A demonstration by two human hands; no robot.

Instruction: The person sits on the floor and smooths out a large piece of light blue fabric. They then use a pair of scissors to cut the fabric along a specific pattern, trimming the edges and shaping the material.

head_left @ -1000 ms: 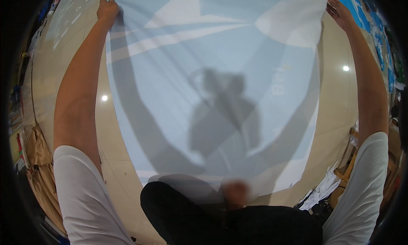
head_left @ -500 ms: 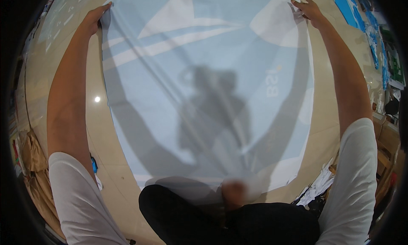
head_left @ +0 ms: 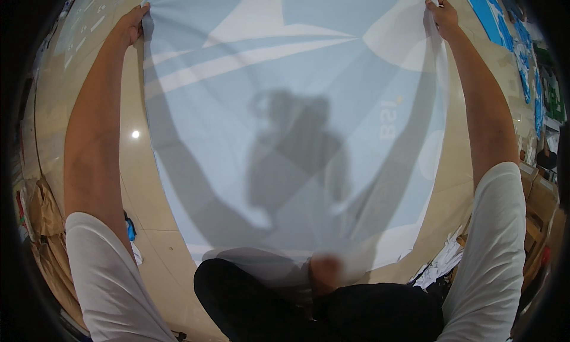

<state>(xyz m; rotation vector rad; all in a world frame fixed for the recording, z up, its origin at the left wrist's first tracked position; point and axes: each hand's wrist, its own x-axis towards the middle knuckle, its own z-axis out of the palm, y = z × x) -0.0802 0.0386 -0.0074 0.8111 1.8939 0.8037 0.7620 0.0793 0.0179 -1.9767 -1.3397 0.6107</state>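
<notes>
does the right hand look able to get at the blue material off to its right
Probably yes, if it lets go: the right hand grips the pale sheet near its far right corner, but only floor shows between hand and blue material.

Holds the pale sheet [head_left: 295,128] farther right with the right hand [head_left: 443,17] than half a second ago, softening diagonal creases [head_left: 240,63].
</notes>
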